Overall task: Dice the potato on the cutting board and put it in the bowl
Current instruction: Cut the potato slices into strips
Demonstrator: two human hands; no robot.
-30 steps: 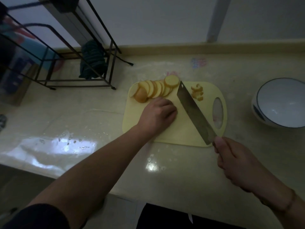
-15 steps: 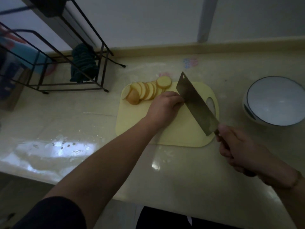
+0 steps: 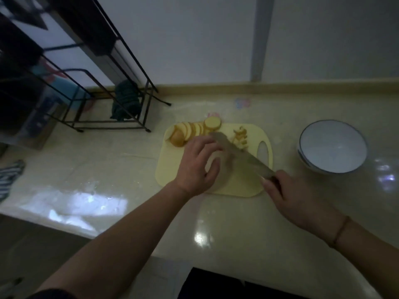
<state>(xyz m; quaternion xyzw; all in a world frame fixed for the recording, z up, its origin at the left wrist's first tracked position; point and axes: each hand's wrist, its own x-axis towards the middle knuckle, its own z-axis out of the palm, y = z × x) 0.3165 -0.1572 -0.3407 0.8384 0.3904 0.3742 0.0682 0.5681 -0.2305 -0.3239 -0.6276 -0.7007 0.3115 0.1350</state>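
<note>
Nowhere legible writing, right hand point(image 3: 289, 190) gripping cleaver point(image 3: 241, 156)

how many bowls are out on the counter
1. The bowl sits on the counter, to the right of the cutting board and apart from it. It may be a stack of two: a second rim seems to show beneath, but the picture is too dim to tell.

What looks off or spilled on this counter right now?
Nothing spilled. The potato slices and a few cut pieces sit on the cutting board; the bowl stands upright and empty beside it. The knife is motion-blurred, so its edge is unclear.
</note>
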